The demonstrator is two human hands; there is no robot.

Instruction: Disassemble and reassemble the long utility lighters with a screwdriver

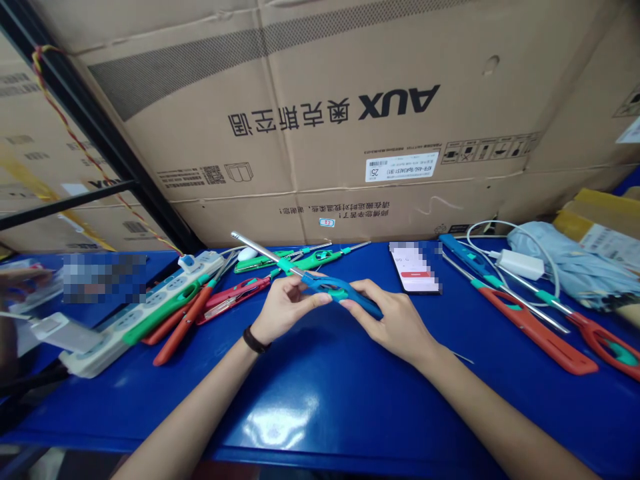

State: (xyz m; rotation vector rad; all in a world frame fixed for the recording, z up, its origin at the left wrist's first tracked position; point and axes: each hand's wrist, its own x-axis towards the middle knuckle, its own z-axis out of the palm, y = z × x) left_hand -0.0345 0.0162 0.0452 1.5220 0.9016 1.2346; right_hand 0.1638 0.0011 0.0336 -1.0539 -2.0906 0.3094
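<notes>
A blue long-necked lighter (364, 303) with a green trigger is held up above the table between both my hands. Its metal tube points up and to the left. My left hand (290, 305) pinches it near the green collar, with the thumb by the trigger. Around the rear of the handle, the fingers of my right hand (395, 317) are closed. Left of my hands lie several more lighters, among them a red one (235, 300), a green one (170, 310) and an orange one (185, 323). Off to the right rest an orange lighter (540, 327) and another blue one (467, 257).
A white power strip (120, 333) with a charger (65, 333) lies on the left. At the back is a phone (417, 267) before a large cardboard box (320, 167). A white adapter (521, 265) and pale blue cloth (565, 260) lie right. Another person's hand (20, 283) shows far left.
</notes>
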